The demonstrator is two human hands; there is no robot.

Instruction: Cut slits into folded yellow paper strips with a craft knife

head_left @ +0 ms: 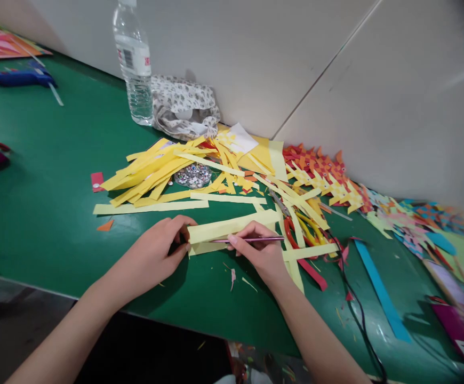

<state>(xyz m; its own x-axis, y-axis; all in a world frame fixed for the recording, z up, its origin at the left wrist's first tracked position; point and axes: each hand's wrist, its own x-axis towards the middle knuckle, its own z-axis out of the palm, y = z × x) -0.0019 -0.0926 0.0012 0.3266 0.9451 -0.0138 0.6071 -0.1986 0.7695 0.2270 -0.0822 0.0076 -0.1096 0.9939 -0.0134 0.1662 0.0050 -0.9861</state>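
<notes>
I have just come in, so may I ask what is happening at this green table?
A person's left hand holds one end of a pale yellow paper, which looks folded, over the green table. The right hand holds a slim purplish tool with its tip at the gap between the paper's layers; exactly which tool, I cannot tell. Loose yellow strips lie beyond the hands, and red-orange woven paper lies farther to the right.

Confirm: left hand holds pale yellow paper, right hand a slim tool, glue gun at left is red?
No: head view shows the glue gun at left is blue, not red. Left hand holds pale yellow paper, right hand a slim tool.
</notes>
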